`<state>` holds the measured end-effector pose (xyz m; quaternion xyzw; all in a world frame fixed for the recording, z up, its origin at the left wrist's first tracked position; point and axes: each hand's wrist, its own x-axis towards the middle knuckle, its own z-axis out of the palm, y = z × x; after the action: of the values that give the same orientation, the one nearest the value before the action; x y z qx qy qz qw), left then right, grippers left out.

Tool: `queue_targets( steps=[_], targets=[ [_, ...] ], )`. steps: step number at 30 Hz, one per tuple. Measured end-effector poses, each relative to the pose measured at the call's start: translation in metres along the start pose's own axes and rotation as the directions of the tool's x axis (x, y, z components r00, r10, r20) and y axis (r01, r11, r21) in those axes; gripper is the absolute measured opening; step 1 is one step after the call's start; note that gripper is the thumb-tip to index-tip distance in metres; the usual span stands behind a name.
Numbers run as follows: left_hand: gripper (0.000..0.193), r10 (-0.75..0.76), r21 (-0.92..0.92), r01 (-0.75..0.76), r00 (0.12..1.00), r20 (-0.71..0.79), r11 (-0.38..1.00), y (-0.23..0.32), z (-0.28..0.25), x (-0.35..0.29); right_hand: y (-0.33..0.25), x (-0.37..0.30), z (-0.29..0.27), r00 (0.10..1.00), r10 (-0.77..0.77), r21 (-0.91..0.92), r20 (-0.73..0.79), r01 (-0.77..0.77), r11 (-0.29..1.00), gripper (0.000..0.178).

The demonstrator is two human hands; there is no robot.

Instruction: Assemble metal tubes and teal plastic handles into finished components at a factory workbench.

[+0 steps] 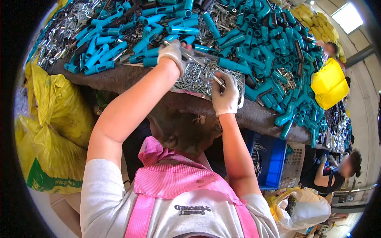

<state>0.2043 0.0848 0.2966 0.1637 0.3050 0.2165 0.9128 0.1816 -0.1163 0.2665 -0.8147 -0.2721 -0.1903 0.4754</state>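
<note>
My left hand (pixel 171 56), in a white glove with bare fingertips, is closed around a silver metal part (pixel 166 42) at the far side of the tray. A blurred shiny strip runs from its fingers toward the right, and I cannot make out its shape. My right hand (pixel 227 97), gloved the same way, pinches a short metal cylinder (pixel 219 82) over the tray's right side. Beneath both hands lies a shallow tray (pixel 241 89) filled with small silver metal pins (pixel 190 81). Teal plastic tube-shaped parts (pixel 234 66) lie right behind it.
Heaps of teal parts (pixel 274 55) and loose metal pieces (pixel 75 22) cover the table (pixel 107 79). Yellow sacks (pixel 59 123) stand at left. A blue crate (pixel 274 158), a grey basket (pixel 293 164) and an open sack (pixel 305 206) are at right. Another person (pixel 331 174) sits farther right.
</note>
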Motion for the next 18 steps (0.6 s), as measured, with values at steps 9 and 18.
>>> queue_targets(
  steps=[9, 18],
  targets=[
    [0.021, -0.33, 0.668, 0.098, 0.916, 0.23, 0.738, 0.015, 0.013, -0.002, -0.001, 0.014, -0.01, 0.999, 0.026, -0.025, 0.024, -0.026, 0.999, 0.044],
    [0.031, -0.661, 0.951, -0.162, 0.688, 0.301, 0.264, 0.003, 0.004, -0.053, 0.007, 0.061, -0.01, 0.822, 0.436, 0.65, 0.367, -0.561, 0.512, 0.042]
  ],
)
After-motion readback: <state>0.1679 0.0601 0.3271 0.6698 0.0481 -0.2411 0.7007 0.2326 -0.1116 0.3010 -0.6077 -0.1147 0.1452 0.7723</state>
